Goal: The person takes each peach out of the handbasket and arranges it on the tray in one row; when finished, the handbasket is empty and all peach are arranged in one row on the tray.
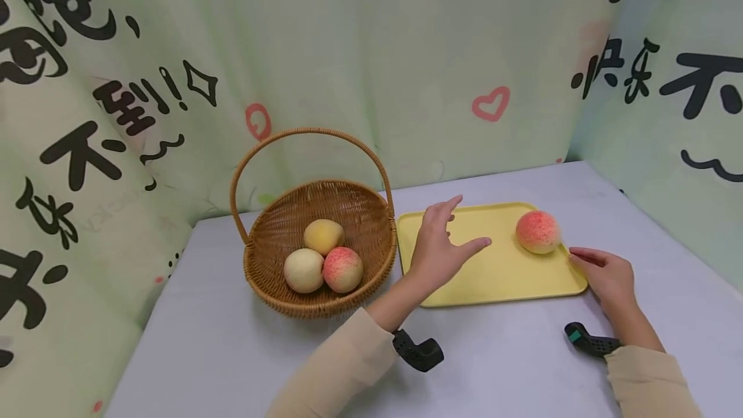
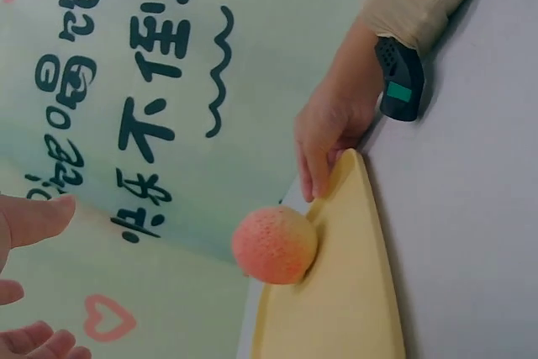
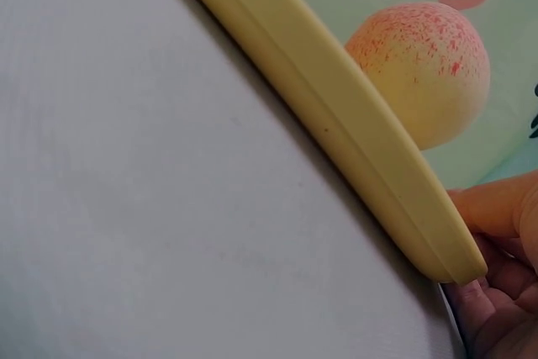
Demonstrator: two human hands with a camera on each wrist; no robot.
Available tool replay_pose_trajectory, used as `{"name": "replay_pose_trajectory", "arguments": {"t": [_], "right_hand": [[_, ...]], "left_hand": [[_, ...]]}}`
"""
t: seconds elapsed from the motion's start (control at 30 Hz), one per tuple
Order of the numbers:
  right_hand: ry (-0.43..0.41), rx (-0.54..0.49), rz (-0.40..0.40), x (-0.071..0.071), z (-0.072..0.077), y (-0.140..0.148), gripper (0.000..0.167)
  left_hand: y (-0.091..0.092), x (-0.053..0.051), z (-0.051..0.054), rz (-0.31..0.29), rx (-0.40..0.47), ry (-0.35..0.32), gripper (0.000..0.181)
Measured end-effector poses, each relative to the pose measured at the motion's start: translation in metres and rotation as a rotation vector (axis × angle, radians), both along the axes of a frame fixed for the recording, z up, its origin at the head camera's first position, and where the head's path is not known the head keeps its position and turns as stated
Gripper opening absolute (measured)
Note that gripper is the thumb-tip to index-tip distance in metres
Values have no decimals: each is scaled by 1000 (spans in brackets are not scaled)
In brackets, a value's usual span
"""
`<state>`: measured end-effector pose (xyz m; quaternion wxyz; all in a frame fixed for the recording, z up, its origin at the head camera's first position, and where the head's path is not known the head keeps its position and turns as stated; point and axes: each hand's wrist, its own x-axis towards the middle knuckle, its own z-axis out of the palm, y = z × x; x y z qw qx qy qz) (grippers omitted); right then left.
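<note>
A yellow tray [image 1: 482, 269] lies on the table, a pink-and-cream peach [image 1: 538, 232] near its right end. My right hand [image 1: 606, 276] pinches the tray's right edge; in the right wrist view the thumb [image 3: 496, 205] is at the rim, with the other fingers curled by the corner. Above the tray's left part hovers my left hand [image 1: 438, 247], thumb and fingers spread, holding nothing. Left of it stands a brown wicker basket [image 1: 261, 263] with a tall handle. Inside sit a yellow peach [image 1: 324, 236], a cream peach [image 1: 303, 271] and a pink-red peach [image 1: 343, 269].
A pale green curtain [image 1: 418, 69] with black lettering and pink hearts hangs behind and beside the table [image 1: 493, 366], which has a whitish covering. Each wrist wears a black camera mount [image 1: 418, 351]. The basket's right side stands close to the tray's left edge.
</note>
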<state>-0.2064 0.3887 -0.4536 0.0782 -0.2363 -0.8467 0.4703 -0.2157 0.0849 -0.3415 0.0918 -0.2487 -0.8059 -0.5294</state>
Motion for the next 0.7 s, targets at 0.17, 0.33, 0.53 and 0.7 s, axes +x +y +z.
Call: {"name": "replay_pose_trajectory", "arguments": {"t": [0.17,0.33,0.53,0.7], "right_hand": [[1,10,-2,-1,3,4,58],[-8,12,-9,-1,3,4,57],[-25,18,-12,-3,3,3,57],[-41,19,-19,-5,1,1,57]], "left_hand": [[-19,3,18,-13,-11,3,76],[-44,3,32,-21,-36,30,77],[-78,-5,42,0,-54,-3,77],[-106,-19,44,-5,6,-81,77]]}}
